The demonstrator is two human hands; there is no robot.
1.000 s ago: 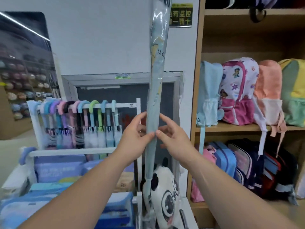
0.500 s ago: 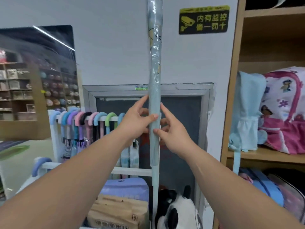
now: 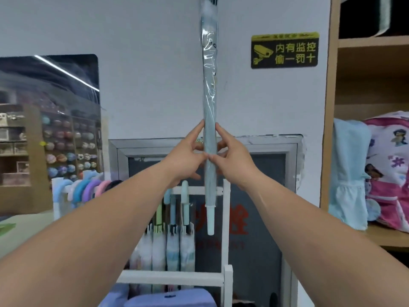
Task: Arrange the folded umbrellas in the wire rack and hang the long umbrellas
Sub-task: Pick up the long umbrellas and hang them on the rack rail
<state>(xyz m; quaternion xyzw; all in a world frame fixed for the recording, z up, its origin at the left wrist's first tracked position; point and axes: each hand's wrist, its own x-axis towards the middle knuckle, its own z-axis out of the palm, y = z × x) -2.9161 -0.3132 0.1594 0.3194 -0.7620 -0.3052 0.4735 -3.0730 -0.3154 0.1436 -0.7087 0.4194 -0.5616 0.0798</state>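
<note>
Left hand (image 3: pixel 186 156) and right hand (image 3: pixel 232 161) pinch 1 long pale-blue umbrella in clear plastic wrap (image 3: pixel 209 103).
It stands upright before the wall, capped end down, crossing the white rack (image 3: pixel 226 229) at its top rail.

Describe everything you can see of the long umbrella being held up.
The long umbrella is pale blue, furled and sheathed in a clear plastic sleeve. It stands upright, its pale mint end piece lowest, its top cut off by the frame. The left hand and right hand pinch it from either side, in front of the white rack.
</note>
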